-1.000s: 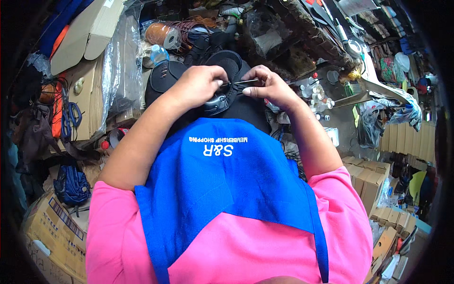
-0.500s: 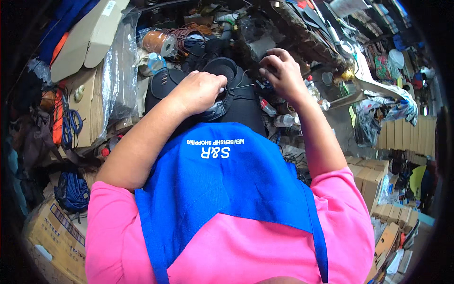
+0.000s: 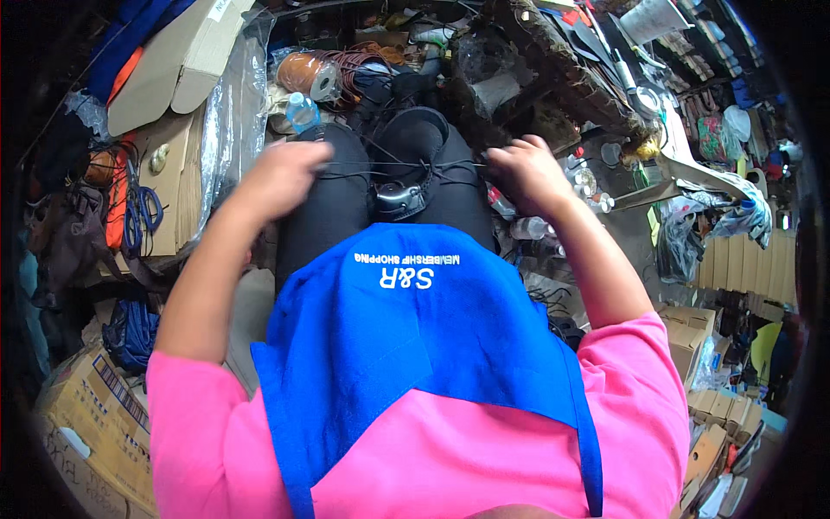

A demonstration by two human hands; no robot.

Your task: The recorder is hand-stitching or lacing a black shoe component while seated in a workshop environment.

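On the lap, just past the top hem of the smooth blue apron, a black shoe sits opening-up between the dark-trousered knees. Thin black thread runs taut across it. Left hand is fisted on one thread end; right hand is curled closed on the other, both spread wide of the shoe. Beyond the knees: an orange cord spool, crowded clutter, little free room.
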